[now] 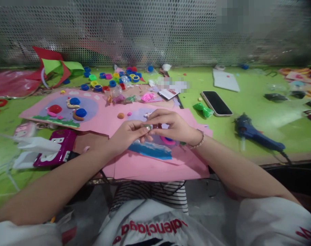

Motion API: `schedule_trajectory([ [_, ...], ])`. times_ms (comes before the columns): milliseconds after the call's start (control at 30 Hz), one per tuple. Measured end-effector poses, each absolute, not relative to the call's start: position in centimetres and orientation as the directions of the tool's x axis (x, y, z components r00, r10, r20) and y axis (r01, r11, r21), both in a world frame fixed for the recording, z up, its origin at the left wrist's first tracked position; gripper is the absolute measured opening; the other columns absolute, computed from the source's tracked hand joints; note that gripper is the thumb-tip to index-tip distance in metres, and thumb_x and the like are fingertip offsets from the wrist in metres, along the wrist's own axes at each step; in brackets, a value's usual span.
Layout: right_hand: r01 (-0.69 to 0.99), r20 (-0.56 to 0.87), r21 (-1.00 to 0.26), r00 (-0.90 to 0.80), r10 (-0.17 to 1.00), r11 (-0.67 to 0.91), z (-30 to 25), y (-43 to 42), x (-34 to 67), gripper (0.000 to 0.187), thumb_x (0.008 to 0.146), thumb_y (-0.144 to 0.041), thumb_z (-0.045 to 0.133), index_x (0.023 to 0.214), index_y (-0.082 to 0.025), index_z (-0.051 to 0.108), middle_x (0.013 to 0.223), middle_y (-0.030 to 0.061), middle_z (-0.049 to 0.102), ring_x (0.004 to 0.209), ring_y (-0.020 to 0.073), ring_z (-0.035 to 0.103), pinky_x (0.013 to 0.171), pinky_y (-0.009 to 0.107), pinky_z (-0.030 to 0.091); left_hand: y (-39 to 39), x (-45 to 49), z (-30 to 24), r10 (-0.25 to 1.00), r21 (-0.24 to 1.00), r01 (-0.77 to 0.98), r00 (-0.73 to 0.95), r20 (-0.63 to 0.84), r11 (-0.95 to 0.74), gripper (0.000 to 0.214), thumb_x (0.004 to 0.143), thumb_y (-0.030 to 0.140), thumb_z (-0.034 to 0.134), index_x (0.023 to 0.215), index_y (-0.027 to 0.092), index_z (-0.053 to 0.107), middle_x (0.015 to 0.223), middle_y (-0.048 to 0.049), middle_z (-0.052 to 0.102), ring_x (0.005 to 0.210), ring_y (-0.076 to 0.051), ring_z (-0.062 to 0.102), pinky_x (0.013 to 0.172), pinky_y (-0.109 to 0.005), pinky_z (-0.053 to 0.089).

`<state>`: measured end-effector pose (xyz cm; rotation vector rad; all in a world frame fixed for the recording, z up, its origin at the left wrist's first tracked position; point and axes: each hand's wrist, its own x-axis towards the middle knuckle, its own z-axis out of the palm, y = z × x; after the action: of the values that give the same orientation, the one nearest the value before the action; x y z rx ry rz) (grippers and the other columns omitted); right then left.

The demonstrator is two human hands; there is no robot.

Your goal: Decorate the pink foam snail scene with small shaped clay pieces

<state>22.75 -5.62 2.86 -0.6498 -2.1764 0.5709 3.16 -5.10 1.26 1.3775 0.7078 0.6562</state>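
Observation:
My left hand [127,135] and my right hand [170,126] meet over a pink foam sheet [155,164] at the table's front edge. Both hands pinch one tiny pale piece [148,127] between their fingertips; it is too small to name. Under the hands lies a blue wavy foam strip [152,150] and a pink round shape [167,140] stuck on the sheet. A small orange ball [120,115] rests on the pink foam just left of my fingers. A bead bracelet circles my right wrist.
A second pink collage board [65,111] with red and blue caps lies left. Several coloured bottle caps [114,79] are scattered behind. A phone [216,103], a green bow [203,110] and a blue glue gun [256,135] sit right; a magenta power strip [59,147] sits left.

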Motion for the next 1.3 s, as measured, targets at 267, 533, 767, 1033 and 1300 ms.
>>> schedule_trajectory([
  [267, 0.298, 0.609, -0.473, -0.569, 0.552, 0.829, 3.2, -6.1, 22.5, 0.027, 0.081, -0.028, 0.062, 0.104, -0.015, 0.064, 0.09, 0.007, 0.06, 0.084, 0.0137, 0.057, 0.075, 0.029, 0.051, -5.0, 3.3, 1.5, 0.739, 0.973, -0.096, 0.668, -0.095, 0.212, 0.029, 0.073, 0.04, 0.068, 0.072, 0.012, 0.063, 0.059, -0.0001, 0.062, 0.047, -0.005, 0.051, 0.05, -0.018, 0.042],
  [533, 0.306, 0.623, -0.453, -0.564, 0.542, 0.838, 3.2, -6.1, 22.5, 0.018, 0.083, -0.023, 0.059, 0.098, -0.016, 0.065, 0.087, 0.0062, 0.06, 0.082, 0.0129, 0.058, 0.074, 0.028, 0.051, -5.2, 3.2, 1.8, 0.766, 0.985, -0.07, 0.638, -0.076, 0.155, 0.02, 0.075, 0.032, 0.066, 0.073, 0.013, 0.06, 0.061, 0.0012, 0.063, 0.049, -0.005, 0.052, 0.05, -0.017, 0.042],
  [767, 0.273, 0.643, -0.472, -0.543, 0.54, 0.838, 3.3, -6.0, 22.5, 0.013, 0.083, -0.021, 0.06, 0.094, -0.017, 0.065, 0.086, 0.0058, 0.06, 0.081, 0.012, 0.058, 0.074, 0.027, 0.051, -5.7, 3.1, 2.0, 0.796, 0.992, -0.081, 0.604, -0.028, 0.096, 0.013, 0.076, 0.026, 0.065, 0.078, 0.014, 0.061, 0.062, 0.0015, 0.065, 0.051, -0.005, 0.053, 0.055, -0.018, 0.044],
  [1033, 0.309, 0.631, -0.465, -0.541, 0.555, 0.83, 3.4, -6.0, 22.6, 0.012, 0.085, -0.02, 0.056, 0.092, -0.017, 0.065, 0.087, 0.0061, 0.06, 0.083, 0.0127, 0.058, 0.075, 0.029, 0.051, -5.5, 3.0, 2.1, 0.789, 0.988, -0.089, 0.613, -0.044, 0.124, 0.024, 0.078, 0.037, 0.062, 0.08, 0.013, 0.063, 0.069, -0.0019, 0.066, 0.051, -0.006, 0.052, 0.052, -0.019, 0.042],
  [1300, 0.376, 0.608, -0.475, -0.513, 0.606, 0.796, 3.1, -5.9, 22.3, 0.016, 0.085, -0.029, 0.056, 0.091, -0.016, 0.063, 0.082, 0.0053, 0.058, 0.075, 0.0118, 0.055, 0.066, 0.025, 0.048, -5.6, 3.3, 3.0, 0.853, 0.986, 0.139, 0.521, 0.009, -0.095, 0.021, 0.082, 0.033, 0.056, 0.076, 0.013, 0.062, 0.067, -0.0007, 0.064, 0.052, -0.006, 0.051, 0.052, -0.018, 0.041],
])
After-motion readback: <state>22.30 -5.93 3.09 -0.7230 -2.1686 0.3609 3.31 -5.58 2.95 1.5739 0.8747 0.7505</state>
